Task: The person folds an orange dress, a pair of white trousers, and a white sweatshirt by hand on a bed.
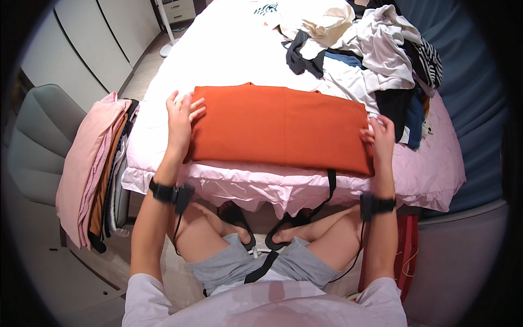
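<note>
A flat, folded orange-red cloth garment (278,126) lies lengthwise across the near edge of a bed. My left hand (182,112) is at its left end, fingers spread, with the fingertips over the cloth's edge. At the opposite end, my right hand (378,135) has its fingers apart and slightly bent beside the right edge; they look blurred. Neither hand is closed around the cloth. A black strap (331,182) hangs from beneath the garment's front edge toward the floor.
A heap of mixed clothes (380,53) covers the far right of the bed (212,53). Folded clothes, pink on top (90,163), drape over a grey chair (45,135) at left. A red bag (404,245) stands at right below the bed, near a blue curtain (470,102).
</note>
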The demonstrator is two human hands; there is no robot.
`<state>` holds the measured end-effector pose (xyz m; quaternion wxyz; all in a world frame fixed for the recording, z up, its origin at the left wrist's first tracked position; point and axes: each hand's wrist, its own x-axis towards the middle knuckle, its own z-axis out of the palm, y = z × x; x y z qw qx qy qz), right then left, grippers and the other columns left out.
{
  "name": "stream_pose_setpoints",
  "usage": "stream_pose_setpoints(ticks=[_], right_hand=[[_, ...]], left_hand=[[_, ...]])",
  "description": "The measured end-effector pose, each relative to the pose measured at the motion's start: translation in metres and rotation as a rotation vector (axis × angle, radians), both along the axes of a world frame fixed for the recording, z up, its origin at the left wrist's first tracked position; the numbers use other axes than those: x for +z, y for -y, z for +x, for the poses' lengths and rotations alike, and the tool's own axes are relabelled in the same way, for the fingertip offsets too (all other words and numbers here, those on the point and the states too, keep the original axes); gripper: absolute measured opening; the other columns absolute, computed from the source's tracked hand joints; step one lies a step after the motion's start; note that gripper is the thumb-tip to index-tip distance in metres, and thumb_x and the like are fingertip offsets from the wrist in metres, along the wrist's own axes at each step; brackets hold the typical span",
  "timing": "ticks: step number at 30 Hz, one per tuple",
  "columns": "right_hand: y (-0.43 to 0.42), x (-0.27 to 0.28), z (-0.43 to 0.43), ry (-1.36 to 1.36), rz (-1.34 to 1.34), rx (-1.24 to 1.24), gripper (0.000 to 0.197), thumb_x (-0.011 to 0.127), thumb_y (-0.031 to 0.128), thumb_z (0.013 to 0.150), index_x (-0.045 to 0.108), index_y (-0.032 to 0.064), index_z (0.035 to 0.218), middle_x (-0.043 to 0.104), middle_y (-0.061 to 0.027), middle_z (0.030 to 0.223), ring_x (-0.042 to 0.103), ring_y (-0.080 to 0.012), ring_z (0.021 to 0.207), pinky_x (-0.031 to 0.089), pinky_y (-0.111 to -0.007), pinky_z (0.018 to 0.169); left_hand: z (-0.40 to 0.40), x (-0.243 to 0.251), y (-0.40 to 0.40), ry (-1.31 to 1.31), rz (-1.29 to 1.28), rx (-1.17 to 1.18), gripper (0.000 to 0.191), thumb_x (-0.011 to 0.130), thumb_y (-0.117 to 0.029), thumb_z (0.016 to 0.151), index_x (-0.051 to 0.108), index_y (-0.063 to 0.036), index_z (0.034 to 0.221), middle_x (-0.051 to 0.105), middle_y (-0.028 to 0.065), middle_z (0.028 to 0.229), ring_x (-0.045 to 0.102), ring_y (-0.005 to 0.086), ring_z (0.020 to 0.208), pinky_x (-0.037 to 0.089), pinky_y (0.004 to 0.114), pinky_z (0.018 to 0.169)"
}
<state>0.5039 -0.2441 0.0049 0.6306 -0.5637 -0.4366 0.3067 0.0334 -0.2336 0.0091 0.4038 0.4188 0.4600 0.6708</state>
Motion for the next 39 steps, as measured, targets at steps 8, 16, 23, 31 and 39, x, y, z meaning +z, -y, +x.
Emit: stream_pose_setpoints(ticks=[8, 16, 23, 31, 39], right_hand=[[0.156, -0.036, -0.106, 0.672, -0.085, 0.004, 0.029, 0.077, 0.012, 0.081, 0.056, -0.0006, 0.097, 0.051, -0.0086, 0.083, 0.052, -0.0205, 0.075, 0.046, -0.032, 0.067], [0.163, -0.046, -0.121, 0.721, 0.026, -0.027, 0.017, 0.067, 0.005, 0.087, 0.057, -0.0032, 0.096, 0.055, -0.0176, 0.090, 0.057, -0.0348, 0.085, 0.047, -0.039, 0.075], [0.191, -0.042, -0.164, 0.487, -0.089, 0.291, 0.016, 0.061, 0.007, 0.095, 0.059, -0.0025, 0.108, 0.066, -0.0227, 0.088, 0.067, -0.0379, 0.075, 0.053, -0.040, 0.067], [0.198, -0.056, -0.207, 0.504, -0.180, 0.512, 0.013, 0.057, 0.008, 0.096, 0.051, -0.0018, 0.102, 0.058, -0.0272, 0.073, 0.059, -0.0477, 0.068, 0.045, -0.052, 0.057], [0.187, -0.024, -0.191, 0.429, -0.174, 0.440, 0.022, 0.064, 0.009, 0.094, 0.061, -0.0018, 0.113, 0.067, -0.0220, 0.085, 0.068, -0.0359, 0.070, 0.052, -0.038, 0.061]], left_hand=[[0.074, -0.028, 0.119, -0.959, 0.796, -0.482, 0.043, 0.060, 0.006, 0.070, 0.062, 0.0043, 0.113, 0.066, 0.0197, 0.114, 0.067, 0.0356, 0.100, 0.055, 0.043, 0.086], [0.112, -0.036, 0.122, -1.216, 0.706, -0.464, 0.060, 0.071, -0.010, 0.080, 0.049, 0.0043, 0.134, 0.052, 0.0209, 0.139, 0.051, 0.0347, 0.127, 0.041, 0.044, 0.105], [0.122, -0.039, 0.122, -1.258, 0.587, -0.322, 0.054, 0.068, -0.017, 0.085, 0.051, 0.0076, 0.129, 0.058, 0.0179, 0.114, 0.058, 0.0329, 0.102, 0.045, 0.041, 0.088], [0.117, -0.014, 0.090, -1.356, 0.659, -0.739, 0.070, 0.068, -0.007, 0.071, 0.047, -0.0187, 0.137, 0.046, 0.0196, 0.136, 0.060, 0.0363, 0.103, 0.053, 0.044, 0.080], [0.092, -0.014, 0.083, -1.359, 0.449, -0.644, 0.033, 0.065, -0.018, 0.085, 0.052, -0.0092, 0.115, 0.059, 0.0147, 0.105, 0.067, 0.0337, 0.087, 0.055, 0.042, 0.066]])
